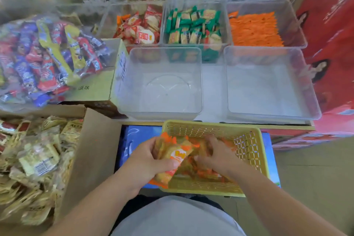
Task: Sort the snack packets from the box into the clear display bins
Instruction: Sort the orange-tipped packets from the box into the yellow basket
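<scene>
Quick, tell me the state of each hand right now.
Left hand: closed on a bunch of orange snack packets.
Right hand: reaching into the yellow basket; grip blurred, cannot tell.

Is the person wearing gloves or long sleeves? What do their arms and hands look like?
No gloves. The left hand and right hand are both bare, with no rings, watch or bracelet that I can see. The arms are bare too, and no sleeves reach into view. Below them is a light grey top.
</scene>
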### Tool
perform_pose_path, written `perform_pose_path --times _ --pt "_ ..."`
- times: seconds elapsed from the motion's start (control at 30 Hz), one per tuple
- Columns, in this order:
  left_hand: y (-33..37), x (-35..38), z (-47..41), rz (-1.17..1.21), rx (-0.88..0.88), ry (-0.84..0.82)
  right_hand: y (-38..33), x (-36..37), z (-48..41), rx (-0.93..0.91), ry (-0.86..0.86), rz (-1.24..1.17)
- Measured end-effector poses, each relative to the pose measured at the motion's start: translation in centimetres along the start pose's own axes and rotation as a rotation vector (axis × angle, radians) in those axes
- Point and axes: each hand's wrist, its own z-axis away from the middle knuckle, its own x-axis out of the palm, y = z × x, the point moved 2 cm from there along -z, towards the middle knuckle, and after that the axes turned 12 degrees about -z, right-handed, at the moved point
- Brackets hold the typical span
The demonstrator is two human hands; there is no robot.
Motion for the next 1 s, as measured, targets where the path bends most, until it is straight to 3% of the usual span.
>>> perform_pose_path --times 0.17,0.27,0.37,0.47,0.53,0.63,0.77,0.87,1.0 --pt "1.8 2.7 -2.7 -0.860 0.351 0.187 1.6 -1.1 2.5 -0.008 0.039 -0.392" --pt "1.8 4.8 -5.2 -1.198 0.504 0.203 2.2 -1.9 4.4 -0.027 0.075 -0.490" --pt "1.1 6.5 -7.6 -1.489 0.514 0.194 2.5 -2.0 5.7 -0.025 0.099 -0.501" --pt "-0.1 6.9 -8.5 -1.706 0.415 0.060 2.0 -1.1 6.4 -0.022 0.080 -0.522" --pt "-0.5 6.7 -7.6 -1.732 0.434 -0.010 1.3 -0.2 6.6 -0.045 0.084 -0.541" --pt "-0.6 5.1 -4.3 -1.491 0.665 0.034 -0.2 1.4 6.1 -0.127 0.115 -0.533" --pt "-1.9 -0.7 1.6 -1.208 0.798 0.332 -4.6 4.5 5.2 -0.250 0.128 -0.486" --pt "-5.4 -7.7 5.6 -1.147 0.678 0.568 -9.9 8.3 4.5 -0.388 0.100 -0.353" --pt "-11.6 -17.8 9.8 -1.043 0.356 0.785 -17.4 14.2 4.6 -0.604 0.111 0.008"
